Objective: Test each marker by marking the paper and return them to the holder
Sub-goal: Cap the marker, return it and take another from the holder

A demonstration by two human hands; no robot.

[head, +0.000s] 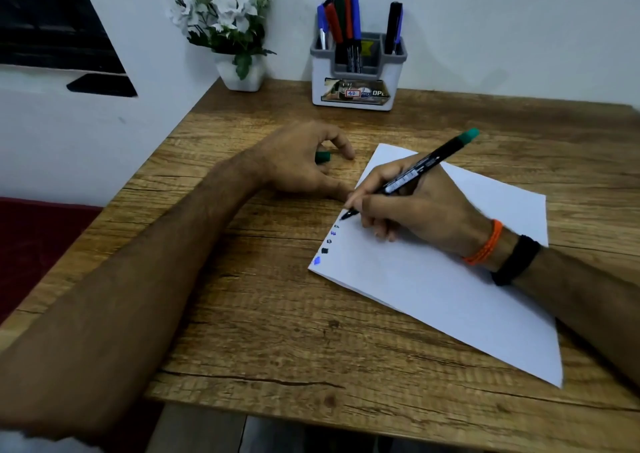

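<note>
Marker test in progress, head view: the right hand point(408, 206) gripped a green-ended marker point(412, 177) in a writing hold, fingers pinched low on the barrel so that the tip met the paper point(450, 279) at its left edge, just beyond a short column of earlier test marks point(327, 244) in blue and dark ink. The heel of this hand rested on the sheet, which probably steadied both stroke and paper. The left hand point(301, 161) lay on the wooden table point(242, 314) just beside the paper, its curled fingers holding a green cap point(322, 157), presumably kept ready for recapping. The holder point(353, 74) stood well apart at the back of the table against the wall, with blue, red, green and black markers point(341, 19) upright in its compartments; the path from paper to holder appeared unobstructed. A white pot of artificial flowers point(228, 19) stood to the holder's left, near the table corner. Orange thread and a dark band circled the right wrist
</note>
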